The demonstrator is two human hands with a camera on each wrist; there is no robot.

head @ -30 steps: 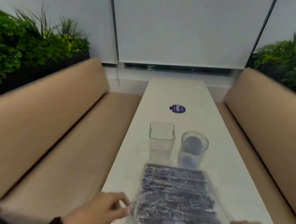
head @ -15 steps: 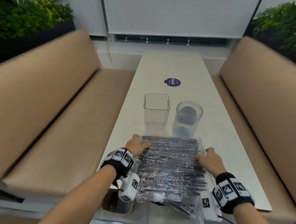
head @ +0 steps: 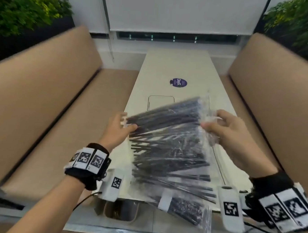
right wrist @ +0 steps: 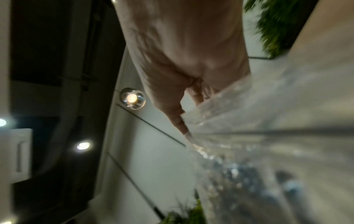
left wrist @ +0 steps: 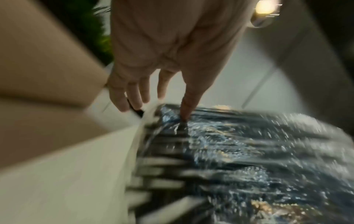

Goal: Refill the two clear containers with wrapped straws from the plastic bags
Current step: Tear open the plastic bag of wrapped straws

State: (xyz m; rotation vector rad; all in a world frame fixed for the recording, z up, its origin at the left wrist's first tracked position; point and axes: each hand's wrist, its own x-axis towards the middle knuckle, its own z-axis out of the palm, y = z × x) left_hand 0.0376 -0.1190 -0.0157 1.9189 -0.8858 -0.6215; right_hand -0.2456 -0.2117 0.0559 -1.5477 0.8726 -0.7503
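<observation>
The person holds a clear plastic bag (head: 169,144) full of dark wrapped straws (head: 165,120) above the near part of the white worktop (head: 180,64). The far end of the bag is lifted and the near end hangs down past the worktop edge. The picture is blurred there.

The left hand (head: 117,130) grips the left far corner of the bag: the thumb lies on top of the plastic and the fingers go under it. In the left wrist view the left hand (left wrist: 153,60) shows the thumb tip pressing into the shiny plastic bag (left wrist: 249,159).

The right hand (head: 226,128) pinches the crumpled plastic at the right far corner, with the fingers curled around it. In the right wrist view the right hand (right wrist: 182,60) has the fingers closed on the clear film of the bag (right wrist: 249,136).

Behind the bag, a square clear container (head: 160,103) stands on the worktop, only partly visible. The 2nd container is hidden by the bag. Farther away, a round purple sticker (head: 178,82) lies on the worktop. A tan bench (head: 41,109) runs along each side.
</observation>
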